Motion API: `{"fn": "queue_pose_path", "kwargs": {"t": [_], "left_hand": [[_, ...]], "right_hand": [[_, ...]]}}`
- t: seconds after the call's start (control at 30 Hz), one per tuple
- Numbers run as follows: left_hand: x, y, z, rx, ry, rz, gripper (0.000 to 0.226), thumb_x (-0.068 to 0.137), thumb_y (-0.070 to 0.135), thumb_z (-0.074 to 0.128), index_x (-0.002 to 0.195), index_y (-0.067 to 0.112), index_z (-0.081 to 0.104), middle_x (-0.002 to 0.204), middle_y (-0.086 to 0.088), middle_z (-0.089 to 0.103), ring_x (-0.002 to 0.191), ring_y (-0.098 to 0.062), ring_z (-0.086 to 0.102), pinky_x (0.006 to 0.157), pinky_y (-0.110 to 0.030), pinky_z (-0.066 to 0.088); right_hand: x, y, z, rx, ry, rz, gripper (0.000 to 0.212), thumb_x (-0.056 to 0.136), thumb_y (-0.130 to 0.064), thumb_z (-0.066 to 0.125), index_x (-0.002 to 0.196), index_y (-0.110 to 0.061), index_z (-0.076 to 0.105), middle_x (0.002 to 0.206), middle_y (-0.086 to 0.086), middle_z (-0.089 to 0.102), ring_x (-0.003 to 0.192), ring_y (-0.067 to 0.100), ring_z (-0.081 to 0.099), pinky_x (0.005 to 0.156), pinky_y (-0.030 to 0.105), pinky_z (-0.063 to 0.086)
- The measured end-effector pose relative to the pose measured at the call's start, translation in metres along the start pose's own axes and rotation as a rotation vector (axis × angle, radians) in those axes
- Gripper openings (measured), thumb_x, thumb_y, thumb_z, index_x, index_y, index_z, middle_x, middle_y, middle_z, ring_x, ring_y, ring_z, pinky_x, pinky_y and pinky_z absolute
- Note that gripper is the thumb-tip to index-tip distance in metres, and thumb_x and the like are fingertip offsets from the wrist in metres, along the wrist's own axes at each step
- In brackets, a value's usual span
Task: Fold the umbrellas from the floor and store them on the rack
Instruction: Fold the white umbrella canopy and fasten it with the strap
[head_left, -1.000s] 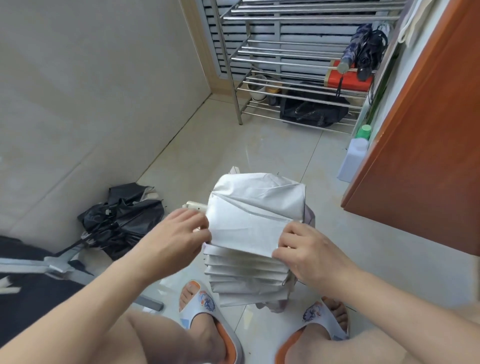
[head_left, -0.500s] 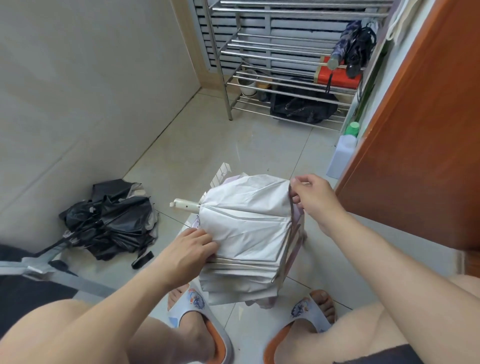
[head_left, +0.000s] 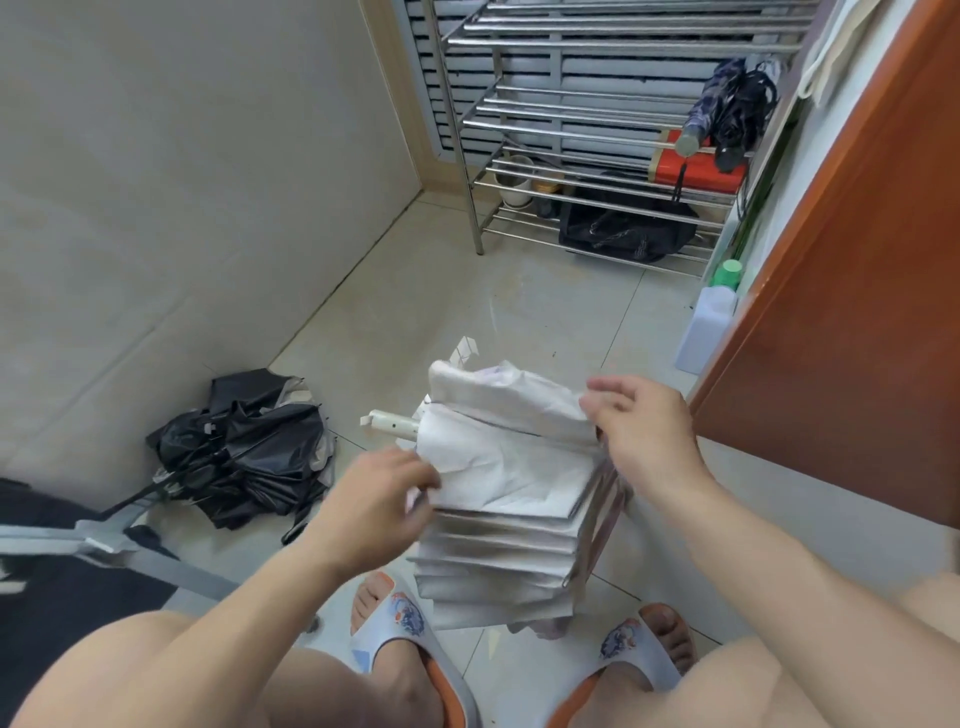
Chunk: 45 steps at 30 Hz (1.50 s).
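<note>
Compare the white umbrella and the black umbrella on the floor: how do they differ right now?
The white umbrella is held up between the left hand and right hand; the black umbrella lies untouched on the floor by the wall. The white one's panels are stacked in flat pleats; the black one is a crumpled heap. Both are collapsed and off the rack.

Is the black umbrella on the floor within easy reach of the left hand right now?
Probably, though not freely: the left hand is holding the white umbrella. The black umbrella lies on bare floor to its left with nothing between them.
</note>
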<state>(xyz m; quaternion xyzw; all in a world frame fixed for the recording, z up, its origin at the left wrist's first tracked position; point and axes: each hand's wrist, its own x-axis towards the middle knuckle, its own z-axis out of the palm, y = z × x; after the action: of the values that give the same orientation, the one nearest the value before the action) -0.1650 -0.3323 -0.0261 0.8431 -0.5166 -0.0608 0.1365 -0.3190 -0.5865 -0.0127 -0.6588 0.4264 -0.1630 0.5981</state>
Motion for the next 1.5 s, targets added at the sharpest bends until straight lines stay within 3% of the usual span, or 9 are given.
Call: {"fn": "queue_pose_path", "kwargs": {"t": [0.13, 0.23, 0.33, 0.67, 0.77, 0.97, 1.07, 1.23, 1.5], "left_hand": [[0.045, 0.009, -0.046, -0.365, 0.285, -0.5, 0.019, 0.095, 0.011, 0.056, 0.105, 0.023, 0.067, 0.091, 0.013, 0.065, 0.084, -0.002, 0.059, 0.071, -0.008, 0.04], [0.081, 0.003, -0.055, -0.415, -0.043, -0.661, 0.027, 0.105, 0.038, 0.047, 0.122, 0.021, 0.059, 0.107, 0.001, 0.067, 0.093, -0.014, 0.059, 0.077, -0.027, 0.042], [0.095, 0.005, -0.049, -0.539, -0.344, -0.757, 0.04, 0.108, 0.048, 0.035, 0.106, 0.019, 0.061, 0.099, -0.005, 0.067, 0.083, -0.017, 0.057, 0.069, -0.029, 0.04], [0.102, 0.016, -0.038, -0.14, -0.262, -0.569, 0.036, 0.096, 0.043, 0.058, 0.079, 0.015, 0.069, 0.08, -0.001, 0.063, 0.1, -0.029, 0.05, 0.084, -0.034, 0.048], [0.09, 0.014, -0.043, -0.441, -0.164, -0.572, 0.028, 0.094, 0.03, 0.068, 0.074, 0.009, 0.065, 0.07, 0.0, 0.056, 0.07, -0.018, 0.048, 0.057, -0.027, 0.036], [0.053, 0.01, -0.048, -1.175, 0.046, -0.594, 0.024, 0.091, -0.012, 0.065, 0.101, 0.009, 0.059, 0.077, -0.011, 0.064, 0.073, -0.02, 0.061, 0.075, -0.02, 0.047], [0.051, 0.007, -0.053, -1.237, -0.169, -0.628, 0.057, 0.087, -0.018, 0.051, 0.13, 0.018, 0.063, 0.089, -0.016, 0.072, 0.084, -0.021, 0.059, 0.08, -0.025, 0.045], [0.068, 0.006, -0.055, -1.061, -0.087, -0.61, 0.021, 0.093, 0.0, 0.068, 0.109, 0.009, 0.076, 0.105, -0.01, 0.076, 0.086, -0.013, 0.064, 0.08, -0.02, 0.048], [0.09, 0.002, -0.07, -1.041, -0.143, -0.463, 0.037, 0.082, -0.01, 0.075, 0.117, 0.002, 0.07, 0.098, -0.01, 0.075, 0.089, -0.014, 0.07, 0.082, -0.018, 0.053]], "right_hand": [[-0.038, 0.015, -0.01, -0.079, -0.084, -0.055, 0.016, 0.092, -0.025, 0.073, 0.106, -0.032, 0.069, 0.073, -0.017, 0.074, 0.061, -0.007, 0.059, 0.061, 0.011, 0.04], [-0.04, 0.026, -0.009, -0.137, -0.085, -0.045, 0.01, 0.09, -0.026, 0.075, 0.1, -0.031, 0.073, 0.081, -0.016, 0.075, 0.079, -0.006, 0.067, 0.067, 0.013, 0.044], [-0.036, 0.033, -0.009, -0.172, -0.098, -0.047, 0.005, 0.09, -0.026, 0.076, 0.09, -0.031, 0.074, 0.081, -0.014, 0.076, 0.071, -0.006, 0.065, 0.061, 0.011, 0.043], [-0.035, 0.04, -0.009, -0.26, -0.082, -0.176, 0.011, 0.086, -0.025, 0.078, 0.086, -0.035, 0.074, 0.073, -0.028, 0.071, 0.079, -0.011, 0.065, 0.065, 0.004, 0.041], [-0.034, 0.04, -0.008, -0.229, -0.051, -0.176, 0.011, 0.087, -0.025, 0.077, 0.084, -0.034, 0.074, 0.076, -0.021, 0.073, 0.078, -0.011, 0.064, 0.064, 0.005, 0.041], [-0.025, 0.037, -0.007, -0.166, 0.006, -0.162, 0.012, 0.089, -0.023, 0.076, 0.084, -0.033, 0.072, 0.081, -0.015, 0.075, 0.076, -0.008, 0.065, 0.069, 0.018, 0.045], [-0.027, 0.036, -0.005, -0.189, -0.014, -0.192, 0.01, 0.09, -0.024, 0.075, 0.098, -0.031, 0.075, 0.088, -0.015, 0.077, 0.083, -0.008, 0.067, 0.076, 0.015, 0.048], [-0.032, 0.036, -0.007, -0.22, -0.012, -0.212, 0.013, 0.089, -0.022, 0.076, 0.1, -0.029, 0.077, 0.089, -0.019, 0.075, 0.088, -0.008, 0.068, 0.082, 0.017, 0.051], [-0.031, 0.037, -0.011, -0.192, 0.043, -0.189, 0.014, 0.09, -0.021, 0.076, 0.103, -0.027, 0.077, 0.092, -0.014, 0.077, 0.09, -0.006, 0.068, 0.082, 0.014, 0.05]]}}
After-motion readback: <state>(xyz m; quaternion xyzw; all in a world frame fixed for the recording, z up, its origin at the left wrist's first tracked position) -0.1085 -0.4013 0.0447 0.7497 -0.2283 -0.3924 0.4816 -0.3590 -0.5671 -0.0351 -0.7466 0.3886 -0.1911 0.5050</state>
